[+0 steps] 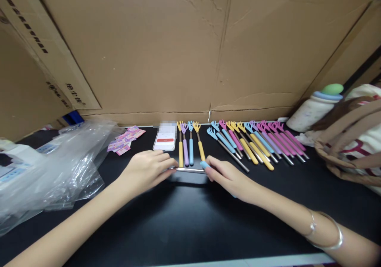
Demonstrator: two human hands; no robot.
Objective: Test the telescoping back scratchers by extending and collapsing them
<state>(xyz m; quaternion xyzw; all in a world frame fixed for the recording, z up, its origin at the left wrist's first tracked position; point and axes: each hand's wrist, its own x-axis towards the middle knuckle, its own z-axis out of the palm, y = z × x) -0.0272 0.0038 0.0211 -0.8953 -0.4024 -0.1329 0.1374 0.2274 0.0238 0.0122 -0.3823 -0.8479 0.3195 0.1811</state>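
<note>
Head view: left hand [153,168] and right hand [226,175] hold a metal rod [190,170], grip closed, well inside the table edge [253,262].

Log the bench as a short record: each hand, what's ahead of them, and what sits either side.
Left hand: pinching a metal rod
Right hand: holding the same rod, something blue at its fingers
Ahead: four back scratchers, yellow, purple, blue, yellow
Left side: phone, cards, clear plastic bags
Right side: larger row of scratchers, bottle, bag
</note>
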